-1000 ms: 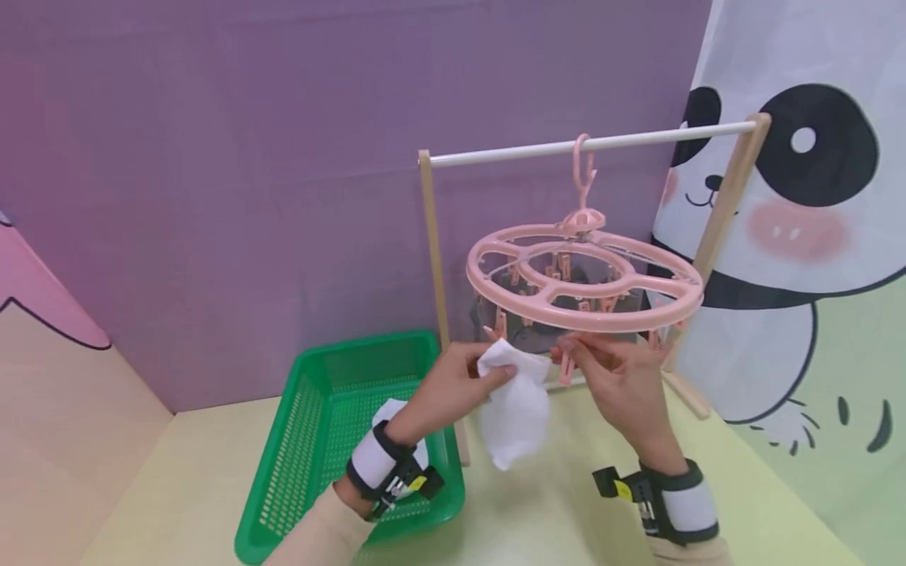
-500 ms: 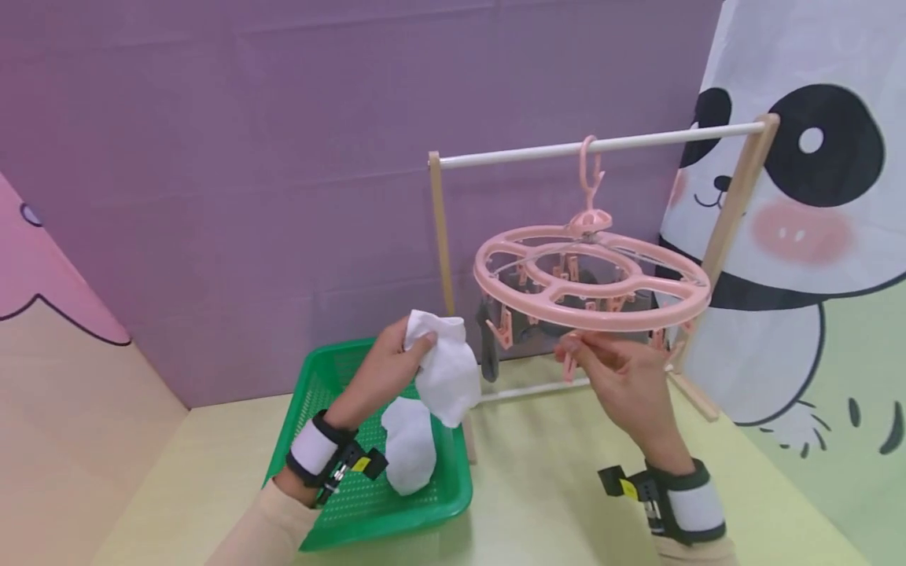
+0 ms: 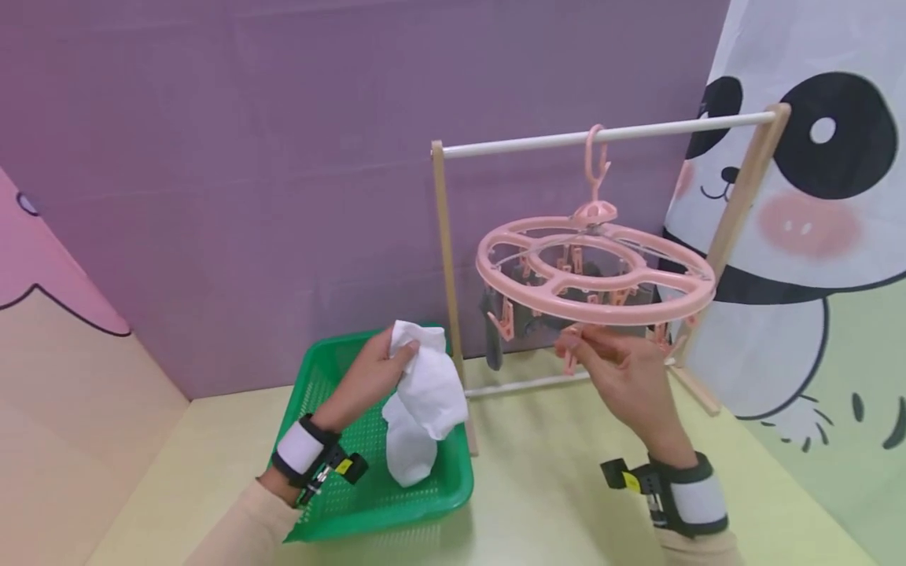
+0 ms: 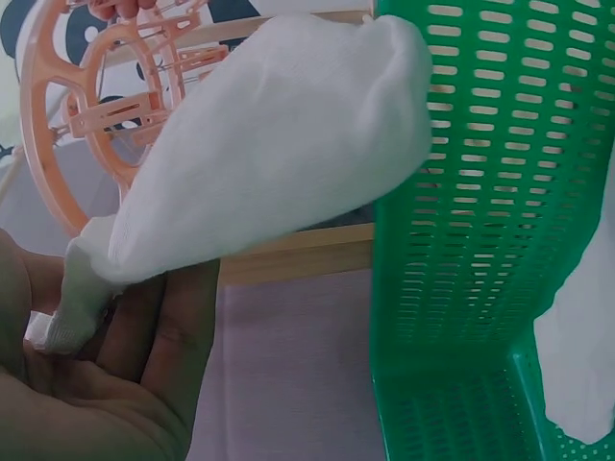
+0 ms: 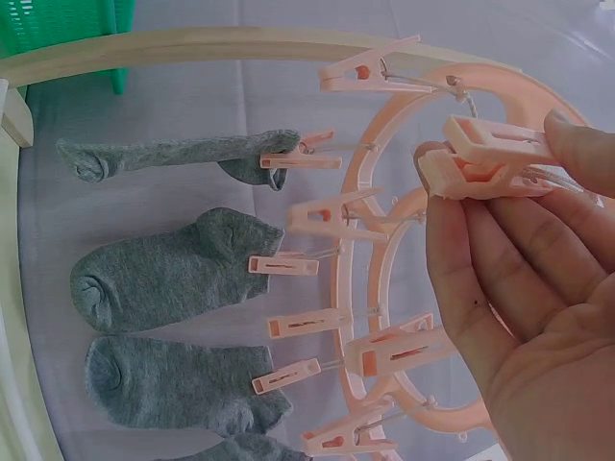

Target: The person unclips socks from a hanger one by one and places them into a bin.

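Observation:
In my left hand [image 3: 378,369] a white sock [image 3: 430,389] is pinched near its cuff, its foot part hanging over the green basket [image 3: 463,479]. Another white sock [image 3: 410,456] lies in that basket, partly behind the held one. My right hand [image 3: 630,373] pinches a pink clothespin [image 5: 495,144] under the front rim of the round pink drying hanger [image 3: 602,313]. In the right wrist view, several grey socks [image 5: 178,269] hang clipped from other clothespins of the hanger.
The hanger hooks over the white bar [image 3: 517,146] of a wooden-legged rack [image 3: 447,259]. A purple cloth [image 3: 248,196] covers the wall behind. To the right stands a panda-printed sheet [image 3: 764,346]. Basket and rack rest on a pale yellow table [image 3: 538,487].
My left hand has carried the white sock leftward and down, away from the hanger to over the basket. My right hand keeps its pinch on the clothespin.

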